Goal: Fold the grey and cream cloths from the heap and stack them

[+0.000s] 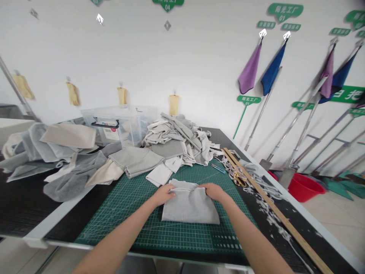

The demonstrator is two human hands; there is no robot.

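Note:
A light grey piece of cloth (pixel 189 207) lies folded on the green cutting mat (pixel 119 217) in front of me. My left hand (pixel 165 194) pinches its upper left edge, thumb on top. At the upper right corner my right hand (pixel 212 191) grips the same cloth, its fingers partly hidden by the fabric. The far edge shows layers and a slight opening between both hands. Just beyond it lie white cloth pieces (pixel 161 173) and a wider grey cloth (pixel 139 160).
Behind the mat rises a heap of grey cloths (pixel 171 133), beside a clear plastic box (pixel 131 125). More cloths (pixel 68 140) spread leftward. At right are a blue-handled tool (pixel 218 168), gold-handled scissors (pixel 238 179), a wooden strip (pixel 273 207) and fabric scraps (pixel 269 213).

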